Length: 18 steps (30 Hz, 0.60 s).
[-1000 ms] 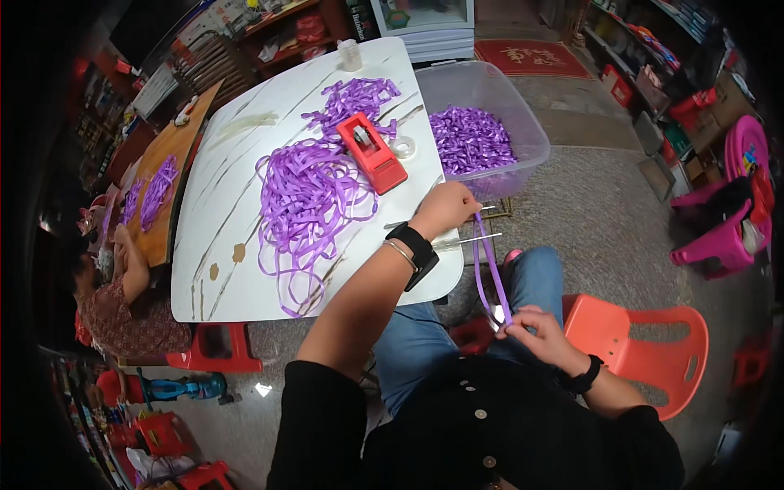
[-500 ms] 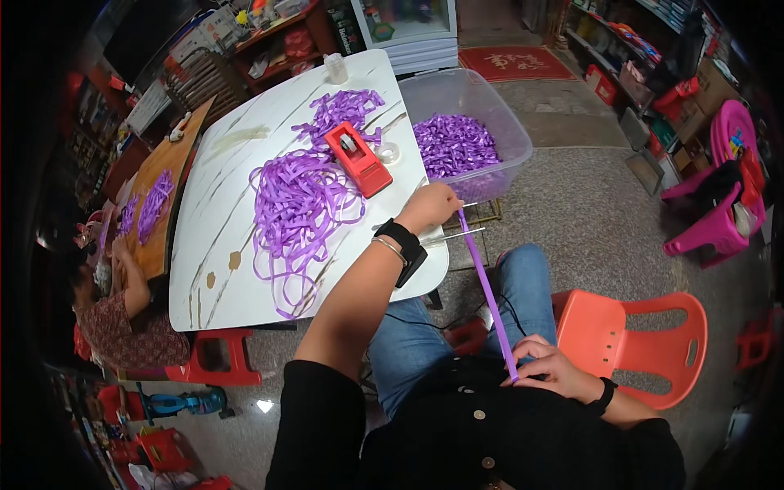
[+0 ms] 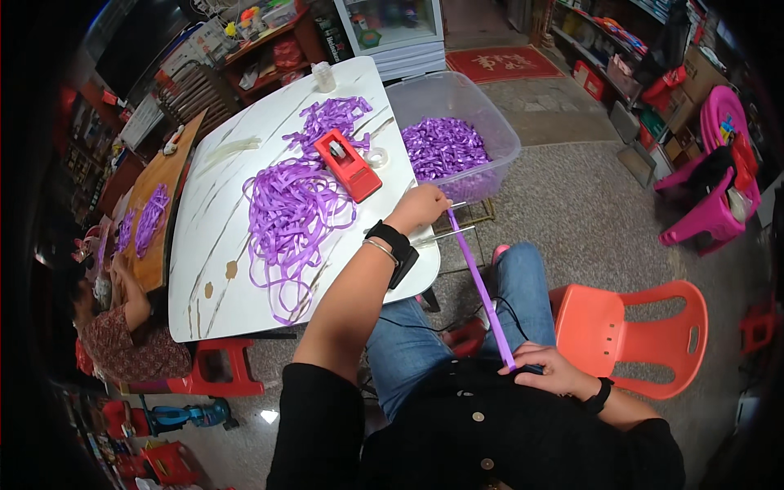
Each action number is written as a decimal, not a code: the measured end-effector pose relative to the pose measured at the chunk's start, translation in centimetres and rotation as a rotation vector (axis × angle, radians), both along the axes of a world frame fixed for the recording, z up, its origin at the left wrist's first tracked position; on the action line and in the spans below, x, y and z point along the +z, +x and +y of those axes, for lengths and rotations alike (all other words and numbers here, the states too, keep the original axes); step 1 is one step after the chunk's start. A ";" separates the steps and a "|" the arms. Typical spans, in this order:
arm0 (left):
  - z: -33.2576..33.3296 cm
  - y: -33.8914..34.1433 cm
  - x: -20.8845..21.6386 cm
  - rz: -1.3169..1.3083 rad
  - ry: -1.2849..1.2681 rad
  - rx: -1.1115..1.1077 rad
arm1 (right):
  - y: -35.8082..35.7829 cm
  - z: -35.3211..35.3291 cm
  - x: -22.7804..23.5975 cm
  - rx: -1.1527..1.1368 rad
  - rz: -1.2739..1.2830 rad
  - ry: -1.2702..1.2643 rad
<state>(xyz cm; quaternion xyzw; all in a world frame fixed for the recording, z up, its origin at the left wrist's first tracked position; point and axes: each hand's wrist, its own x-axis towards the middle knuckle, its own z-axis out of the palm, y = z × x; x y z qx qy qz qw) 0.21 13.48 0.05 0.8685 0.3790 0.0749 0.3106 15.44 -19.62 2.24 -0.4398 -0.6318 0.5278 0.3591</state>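
Note:
A purple ribbon (image 3: 482, 292) runs stretched between my two hands, from the table's right corner down to my waist. My left hand (image 3: 420, 209) is closed, pinching the ribbon's far end beside two thin metal rods (image 3: 447, 236) that stick out past the table edge. Near my black shirt, my right hand (image 3: 559, 374) pinches the ribbon's near end between thumb and fingers. Something small and dark shows by the right thumb; I cannot make out what. Left of my left hand lies a tangled heap of purple ribbon (image 3: 290, 208) on the white table (image 3: 208, 269).
On the table stand a red tape dispenser (image 3: 351, 170), a tape roll (image 3: 376, 158) and a clear jar (image 3: 323, 77). A clear plastic bin (image 3: 500, 135) of purple pieces adjoins it. An orange chair (image 3: 600, 331) is at my right. Another person (image 3: 135, 327) sits at the left.
My right hand has shifted slightly, with its fingers drawn closer over the ribbon's near end. My left hand keeps its hold by the rods. The whole view has moved a little.

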 end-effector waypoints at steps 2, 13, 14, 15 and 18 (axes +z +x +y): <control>0.0 0.0 0.1 0.014 0.005 -0.001 | 0.0 -0.2 0.0 -0.001 0.004 -0.044; -0.4 0.2 -0.3 0.029 0.038 0.061 | 0.2 -0.1 0.2 0.015 0.044 -0.133; -0.4 0.2 -0.4 0.022 0.055 0.061 | 0.1 -0.1 0.5 0.016 0.044 -0.133; -0.3 0.2 -0.4 0.023 0.054 0.063 | 0.2 0.0 1.0 0.017 0.050 -0.105; -0.3 0.1 -0.6 0.019 0.041 0.074 | 0.3 0.6 2.9 0.032 0.020 -0.025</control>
